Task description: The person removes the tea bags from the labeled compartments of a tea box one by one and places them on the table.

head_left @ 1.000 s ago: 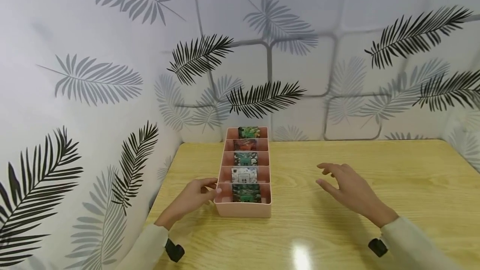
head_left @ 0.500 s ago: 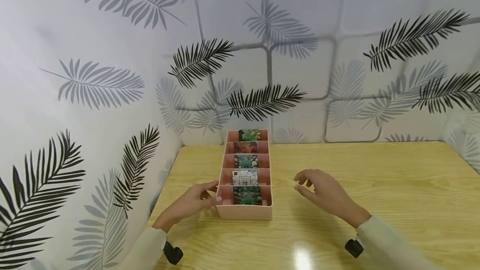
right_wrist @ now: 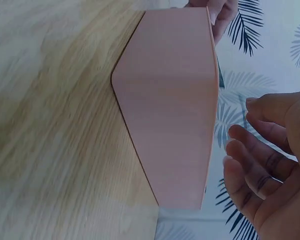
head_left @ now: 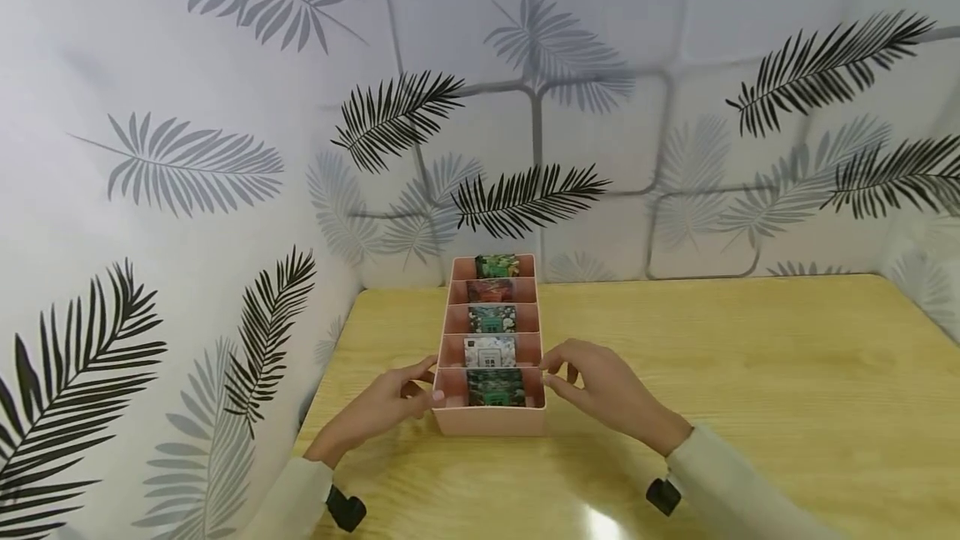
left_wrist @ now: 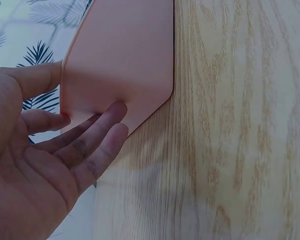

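A long pink divided storage box (head_left: pixel 491 422) stands on the table, each of its compartments holding a printed packet. Front to back come a dark green packet (head_left: pixel 496 388), a white packet (head_left: pixel 489 352), a teal packet (head_left: pixel 492 320), a red packet (head_left: pixel 491 290) and a green-yellow packet (head_left: pixel 497 265). My left hand (head_left: pixel 375 407) grips the box's front left rim, thumb over the edge; in the left wrist view its other fingers touch the outer wall. My right hand (head_left: pixel 611 390) is at the front right rim, fingers loosely curved. In the right wrist view a gap separates it from the wall.
The light wooden table (head_left: pixel 720 357) extends far to the right of the box. A wall (head_left: pixel 600 132) with a leaf pattern rises behind the table, and another patterned wall (head_left: pixel 187 257) closes off the left side.
My right hand has moved left across the table to the box's front right rim. The left hand stays at the left rim, and the box stands in about the same place.
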Demonstrator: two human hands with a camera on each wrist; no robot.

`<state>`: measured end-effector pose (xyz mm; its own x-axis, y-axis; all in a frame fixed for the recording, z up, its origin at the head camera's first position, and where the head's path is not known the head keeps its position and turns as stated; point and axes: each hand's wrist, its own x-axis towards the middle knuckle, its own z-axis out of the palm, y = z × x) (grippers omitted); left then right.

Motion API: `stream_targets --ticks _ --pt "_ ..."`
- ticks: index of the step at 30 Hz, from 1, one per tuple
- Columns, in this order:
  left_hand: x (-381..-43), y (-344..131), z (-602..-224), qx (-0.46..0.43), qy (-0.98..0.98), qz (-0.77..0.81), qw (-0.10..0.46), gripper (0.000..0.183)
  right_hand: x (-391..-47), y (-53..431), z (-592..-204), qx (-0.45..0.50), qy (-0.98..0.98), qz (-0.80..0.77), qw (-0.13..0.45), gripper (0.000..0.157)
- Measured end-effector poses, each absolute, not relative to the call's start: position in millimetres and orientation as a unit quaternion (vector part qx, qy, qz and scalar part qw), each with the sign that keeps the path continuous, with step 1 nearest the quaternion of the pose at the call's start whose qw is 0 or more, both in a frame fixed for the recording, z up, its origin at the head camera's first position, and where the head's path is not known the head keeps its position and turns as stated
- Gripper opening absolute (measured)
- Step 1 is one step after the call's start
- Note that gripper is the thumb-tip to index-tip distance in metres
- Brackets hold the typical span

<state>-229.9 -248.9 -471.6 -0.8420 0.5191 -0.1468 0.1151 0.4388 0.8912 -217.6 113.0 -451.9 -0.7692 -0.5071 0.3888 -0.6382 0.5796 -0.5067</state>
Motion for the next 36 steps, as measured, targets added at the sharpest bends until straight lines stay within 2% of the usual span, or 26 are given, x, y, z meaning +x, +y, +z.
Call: stream_targets --ticks 9,15,22,29,36 --pt "-232 -248 -470 0.175 0.823 0.501 0.204 0.078 -218 86 -454 0.335 -0.886 0.311 0.084 0.017" --pt "-231 -245 -470 0.179 0.821 0.501 0.209 0.079 -218 79 -458 0.332 -0.892 0.297 0.074 0.008" --pt "-234 -249 -467 0.181 0.83 0.486 0.203 0.078 -220 73 -456 0.325 -0.896 0.3 0.047 0.009" --pt "-233 -249 -466 0.19 0.831 0.486 0.194 0.076 -219 70 -457 0.339 -0.898 0.275 0.06 0.004" --pt "-232 -249 -468 0.193 0.823 0.493 0.203 0.074 -218 68 -458 0.34 -0.901 0.26 0.068 0.005"
